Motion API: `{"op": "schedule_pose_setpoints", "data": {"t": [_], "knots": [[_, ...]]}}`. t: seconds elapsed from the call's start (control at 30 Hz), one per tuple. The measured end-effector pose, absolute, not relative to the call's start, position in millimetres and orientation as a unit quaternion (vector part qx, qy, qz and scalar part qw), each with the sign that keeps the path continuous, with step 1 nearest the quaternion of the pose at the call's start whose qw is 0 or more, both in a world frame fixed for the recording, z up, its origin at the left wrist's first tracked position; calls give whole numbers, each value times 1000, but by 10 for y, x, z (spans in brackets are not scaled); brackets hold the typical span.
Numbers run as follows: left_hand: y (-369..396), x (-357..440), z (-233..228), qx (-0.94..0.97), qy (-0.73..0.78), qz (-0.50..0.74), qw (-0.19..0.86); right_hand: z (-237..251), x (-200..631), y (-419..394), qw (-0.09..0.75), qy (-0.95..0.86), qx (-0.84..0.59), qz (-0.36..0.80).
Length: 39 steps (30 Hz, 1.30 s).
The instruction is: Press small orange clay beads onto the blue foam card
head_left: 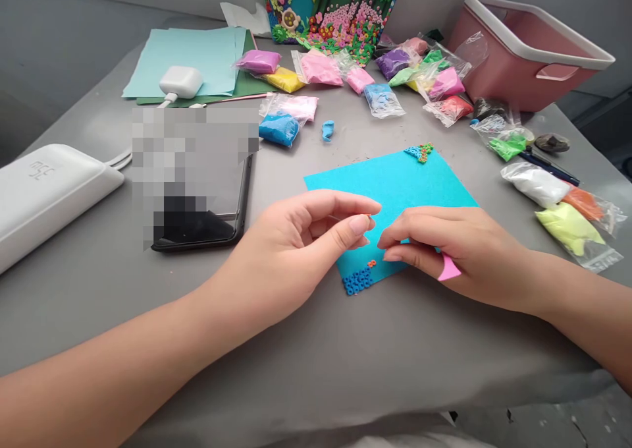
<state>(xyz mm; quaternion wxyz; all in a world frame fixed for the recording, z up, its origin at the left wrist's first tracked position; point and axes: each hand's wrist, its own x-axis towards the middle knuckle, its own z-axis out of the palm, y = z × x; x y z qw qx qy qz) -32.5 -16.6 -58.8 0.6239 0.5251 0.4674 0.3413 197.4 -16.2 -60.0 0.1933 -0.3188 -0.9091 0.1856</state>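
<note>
A bright blue sheet [365, 181] lies on the grey table under my hands. Small blue clay rings [358, 281] with a few orange ones cover its near corner, and a patch of blue, orange and green clay bits [419, 152] sits at the far corner. Above the sheet's left part, my left hand [316, 237] has thumb and index finger pinched together; whatever is between them is too small to name. My right hand [439, 244] is closed just beside it, with a flat pink piece [449, 268] sticking out below its curled fingers.
Several bags of coloured clay [320, 68] lie along the back and right. A blue clay lump [327, 130] sits behind the sheet. Left are a phone [237, 204], white power bank [54, 191] and earbud case [181, 82]. A pink bin [523, 53] and decorated clay picture [330, 13] stand behind.
</note>
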Motion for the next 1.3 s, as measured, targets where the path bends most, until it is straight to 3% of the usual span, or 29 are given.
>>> {"op": "schedule_pose_setpoints", "data": {"t": [1.3], "knots": [[-152,-331,-583,534,461,328,628,-666,2017,-156,164,-935,-261,175]]}}
